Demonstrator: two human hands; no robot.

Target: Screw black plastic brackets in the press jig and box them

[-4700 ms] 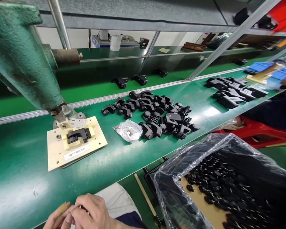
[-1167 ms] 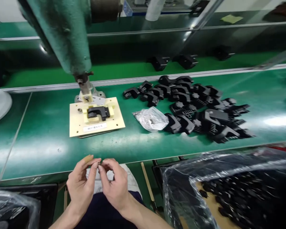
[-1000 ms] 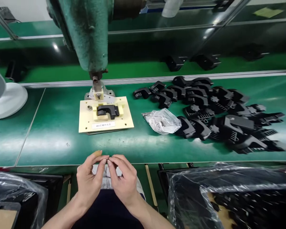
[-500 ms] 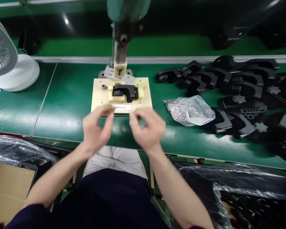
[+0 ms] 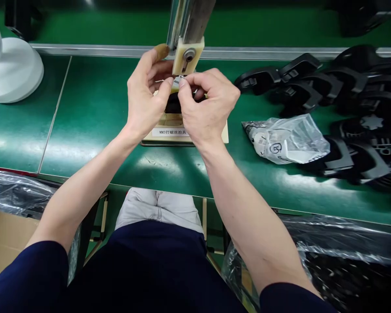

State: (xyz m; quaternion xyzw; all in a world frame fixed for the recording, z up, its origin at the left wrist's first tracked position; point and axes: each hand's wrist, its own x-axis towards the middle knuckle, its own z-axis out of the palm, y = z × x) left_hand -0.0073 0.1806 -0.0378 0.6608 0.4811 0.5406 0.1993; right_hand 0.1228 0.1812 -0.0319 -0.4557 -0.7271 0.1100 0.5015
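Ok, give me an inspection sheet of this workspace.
Surface: glossy green tabletop, small marks before the cream rectangular fixture.
Work things: black plastic part in that fixture, partly hidden.
Clutter: crumpled clear plastic bag against curved black plastic pieces, right.
Hands: left hand and right hand at the fixture, fingertips close together; whether they hold anything is unclear.
Cables: nothing seen.
Surroundings: round white base, left; clear plastic liners below the tabletop's front edge, both sides.

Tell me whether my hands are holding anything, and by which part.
That can't be told: the fingertips of the left hand and right hand are at the small metal plate, and anything pinched there is too small to make out.
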